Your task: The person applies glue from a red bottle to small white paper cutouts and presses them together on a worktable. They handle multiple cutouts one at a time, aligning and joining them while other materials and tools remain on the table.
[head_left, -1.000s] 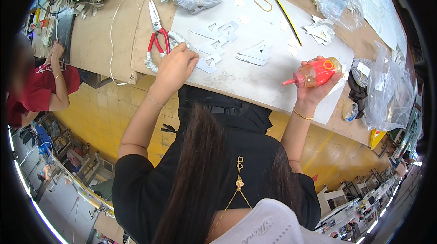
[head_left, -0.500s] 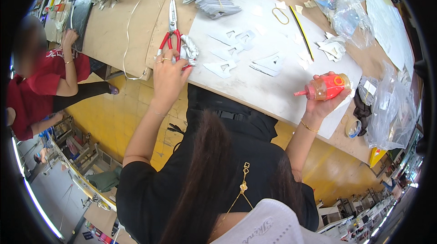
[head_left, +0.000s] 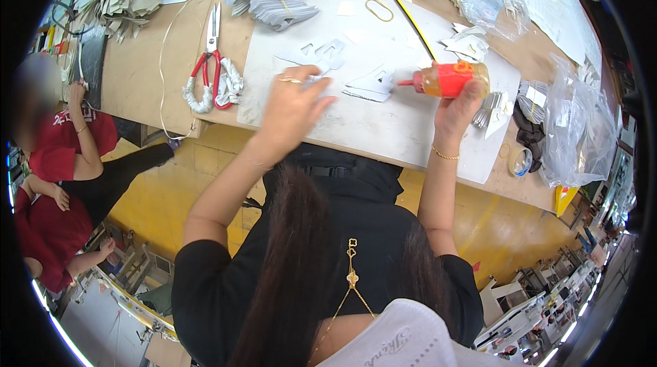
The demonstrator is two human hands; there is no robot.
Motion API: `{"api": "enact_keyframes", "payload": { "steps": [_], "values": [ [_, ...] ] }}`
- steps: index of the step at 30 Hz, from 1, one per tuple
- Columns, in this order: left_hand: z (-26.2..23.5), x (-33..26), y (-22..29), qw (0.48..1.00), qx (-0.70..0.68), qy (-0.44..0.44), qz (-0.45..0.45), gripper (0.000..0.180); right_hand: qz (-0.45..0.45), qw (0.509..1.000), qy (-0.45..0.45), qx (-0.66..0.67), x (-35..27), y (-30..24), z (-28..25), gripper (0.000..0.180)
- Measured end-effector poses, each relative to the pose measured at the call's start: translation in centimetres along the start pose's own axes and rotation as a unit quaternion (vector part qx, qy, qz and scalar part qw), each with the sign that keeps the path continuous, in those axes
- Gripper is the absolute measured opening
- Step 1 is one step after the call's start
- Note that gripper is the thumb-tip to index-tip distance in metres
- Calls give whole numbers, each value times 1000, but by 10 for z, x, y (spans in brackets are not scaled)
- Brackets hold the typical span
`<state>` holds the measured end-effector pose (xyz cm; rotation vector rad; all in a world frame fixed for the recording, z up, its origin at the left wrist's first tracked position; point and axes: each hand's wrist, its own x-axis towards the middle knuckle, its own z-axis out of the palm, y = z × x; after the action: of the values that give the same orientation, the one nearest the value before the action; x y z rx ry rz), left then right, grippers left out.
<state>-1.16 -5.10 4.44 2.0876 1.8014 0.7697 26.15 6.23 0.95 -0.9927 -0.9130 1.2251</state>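
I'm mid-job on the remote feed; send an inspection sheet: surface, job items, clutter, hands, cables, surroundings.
Surface: brown tabletop with a white sheet on it.
Job items: red-labelled bottle held sideways, nozzle toward the left; loose gray cut pieces on the sheet; banded gray stack behind.
Clutter: red-handled scissors, yellow-and-black stick, paper scraps, clear plastic bag.
Left hand: fingers spread, blurred, at the loose pieces; contact unclear.
Right hand: gripping the bottle.
Cables: white cord across the table, left of the scissors.
Surroundings: two people in red at left; yellow floor.
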Motion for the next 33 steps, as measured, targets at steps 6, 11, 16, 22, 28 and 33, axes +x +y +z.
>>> {"api": "enact_keyframes", "payload": {
  "steps": [6, 11, 16, 22, 28, 33],
  "values": [
    [46, 41, 29, 998, 11, -66, -18, 49, -28, 997, -35, -60, 21, -1, 12, 73],
    [48, 37, 22, 995, 10, -97, -8, 43, -27, 998, -28, -51, 25, -3, 14, 66],
    [45, 28, 18, 998, -6, -70, 3, 35, -8, 995, -58, -81, 22, 5, 19, 66],
    [47, 27, 18, 997, -15, -72, 11, 29, -12, 985, -86, -151, 23, 8, 32, 65],
    [49, 26, 17, 998, -11, -64, 18, 29, -13, 979, -108, -175, 23, 6, 40, 60],
    [50, 26, 17, 998, -10, -64, 16, 30, -31, 973, -124, -191, 16, 8, 43, 58]
  ]
}}
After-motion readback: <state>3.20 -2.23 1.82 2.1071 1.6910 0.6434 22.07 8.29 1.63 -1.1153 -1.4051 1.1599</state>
